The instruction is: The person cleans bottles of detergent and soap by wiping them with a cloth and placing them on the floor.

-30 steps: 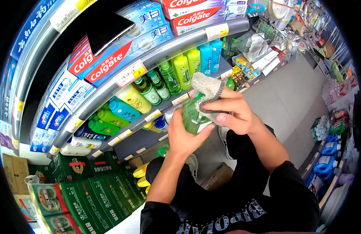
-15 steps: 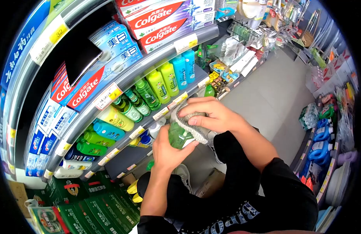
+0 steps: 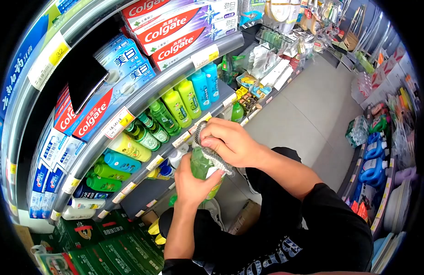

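Between shelf edges (image 3: 162,88), fingers (image 3: 215,132) hold cloth (image 3: 217,161) to bottle (image 3: 200,167).

Grey tiled floor (image 3: 299,114); stocked shelves (image 3: 229,45) along both sides

Lighting Bright and Even; Edge Distortion Marked

Illumination is bright, cool white and diffuse, consistent with light from above. The tiled floor (image 3: 308,101) carries a pale, soft sheen. Pale streaks of glare run along the curved shelf rail (image 3: 168,79), and small highlights sit on the green bottle (image 3: 200,162). Shadow gathers beneath the lower shelf; the black clothing (image 3: 331,220) loses most fold detail. Print on the toothpaste boxes (image 3: 175,34) is legible, and both the left hand (image 3: 192,181) and right hand (image 3: 232,142) are reasonably clear. Distant goods at upper right appear soft. Straight shelving bows strongly toward the left edge; black vignetting fills the corners.
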